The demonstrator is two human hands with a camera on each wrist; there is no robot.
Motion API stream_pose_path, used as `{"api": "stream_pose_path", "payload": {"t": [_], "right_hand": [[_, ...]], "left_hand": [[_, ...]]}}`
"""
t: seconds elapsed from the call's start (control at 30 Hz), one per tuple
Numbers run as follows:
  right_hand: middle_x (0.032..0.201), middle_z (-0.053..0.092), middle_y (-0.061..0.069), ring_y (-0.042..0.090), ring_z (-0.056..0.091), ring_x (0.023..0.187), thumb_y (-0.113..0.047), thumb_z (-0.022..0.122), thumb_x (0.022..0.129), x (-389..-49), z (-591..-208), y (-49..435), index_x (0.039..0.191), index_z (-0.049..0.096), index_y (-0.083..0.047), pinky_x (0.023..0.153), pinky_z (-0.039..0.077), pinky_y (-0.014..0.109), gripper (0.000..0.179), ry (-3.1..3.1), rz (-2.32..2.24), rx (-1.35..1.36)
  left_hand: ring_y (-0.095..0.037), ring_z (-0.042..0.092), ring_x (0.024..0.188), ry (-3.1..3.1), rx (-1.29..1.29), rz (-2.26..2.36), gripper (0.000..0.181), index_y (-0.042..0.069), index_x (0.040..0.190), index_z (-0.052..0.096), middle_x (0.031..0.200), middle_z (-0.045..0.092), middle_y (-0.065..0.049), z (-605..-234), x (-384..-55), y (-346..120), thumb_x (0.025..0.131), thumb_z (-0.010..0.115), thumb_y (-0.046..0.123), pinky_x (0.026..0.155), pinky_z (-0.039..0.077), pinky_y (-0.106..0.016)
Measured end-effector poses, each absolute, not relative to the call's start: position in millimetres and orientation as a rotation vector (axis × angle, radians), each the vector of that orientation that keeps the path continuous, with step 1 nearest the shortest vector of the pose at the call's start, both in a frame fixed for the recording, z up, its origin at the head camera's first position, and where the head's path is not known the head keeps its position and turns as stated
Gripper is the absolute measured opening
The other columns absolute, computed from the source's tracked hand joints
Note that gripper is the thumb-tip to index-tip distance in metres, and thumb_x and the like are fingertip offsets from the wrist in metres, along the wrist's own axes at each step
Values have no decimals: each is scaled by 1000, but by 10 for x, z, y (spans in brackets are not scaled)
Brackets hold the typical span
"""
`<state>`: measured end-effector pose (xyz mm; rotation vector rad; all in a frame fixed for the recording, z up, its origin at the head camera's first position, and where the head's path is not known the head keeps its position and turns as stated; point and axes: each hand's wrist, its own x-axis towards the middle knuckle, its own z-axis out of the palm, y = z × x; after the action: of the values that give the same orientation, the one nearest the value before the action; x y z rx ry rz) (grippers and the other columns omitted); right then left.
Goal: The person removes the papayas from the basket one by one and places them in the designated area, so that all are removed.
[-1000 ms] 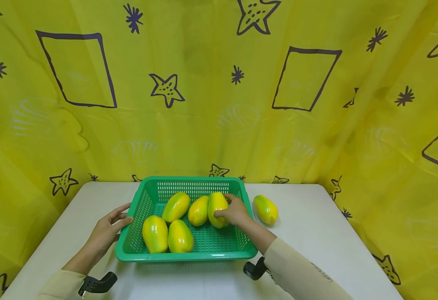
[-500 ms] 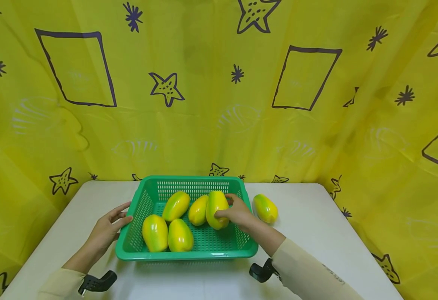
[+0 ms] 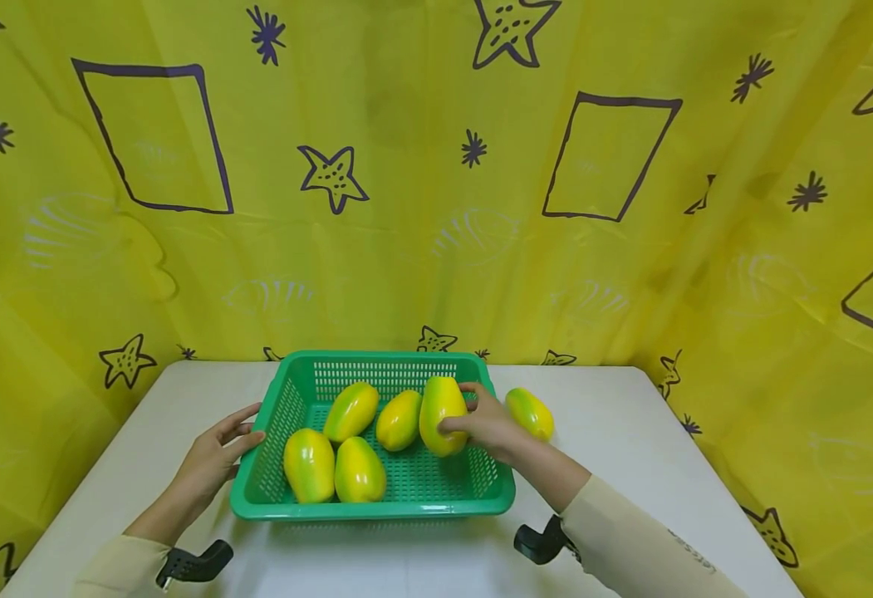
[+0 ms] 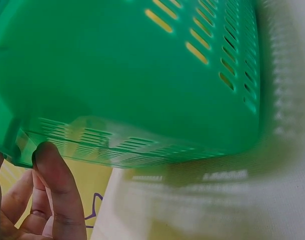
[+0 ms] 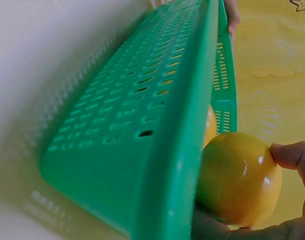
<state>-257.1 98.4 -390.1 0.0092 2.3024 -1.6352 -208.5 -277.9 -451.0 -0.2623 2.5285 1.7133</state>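
Note:
A green perforated plastic basket (image 3: 365, 510) stands on the white table. My left hand (image 3: 208, 457) grips its left rim; in the left wrist view the thumb (image 4: 60, 187) lies at the rim, other fingers partly hidden behind it. Over the basket's right part, my right hand (image 3: 492, 425) holds a glossy yellow-green fruit (image 3: 439, 415), like a mango or papaya, thumb on one side and fingers on the other. The right wrist view shows that fruit (image 5: 240, 177) just past the rim. Several like fruits (image 3: 361, 471) lie in the basket.
One more yellow-green fruit (image 3: 529, 413) lies on the table (image 3: 608, 465), right of the basket and close behind the right forearm. A yellow patterned curtain (image 3: 406, 274) hangs behind the table and along both sides.
My right hand has moved right with the held fruit, away from the fruit beside it, and seems slightly raised. The left hand and basket have stayed in place.

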Motion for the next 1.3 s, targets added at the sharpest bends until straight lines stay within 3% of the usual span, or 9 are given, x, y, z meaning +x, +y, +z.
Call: {"api": "stream_pose_path", "payload": {"t": [1.3], "right_hand": [[144, 40, 29, 37, 61, 110, -15, 80, 79, -2448, -3586, 1728, 147, 31, -3, 86, 56, 45, 85, 2464, -1448, -83]], "left_hand": [[-11, 58, 97, 2540, -265, 1690, 67, 8, 154, 29, 133, 50, -21, -4505, -2090, -2783, 99, 59, 33, 84, 56, -37]]}}
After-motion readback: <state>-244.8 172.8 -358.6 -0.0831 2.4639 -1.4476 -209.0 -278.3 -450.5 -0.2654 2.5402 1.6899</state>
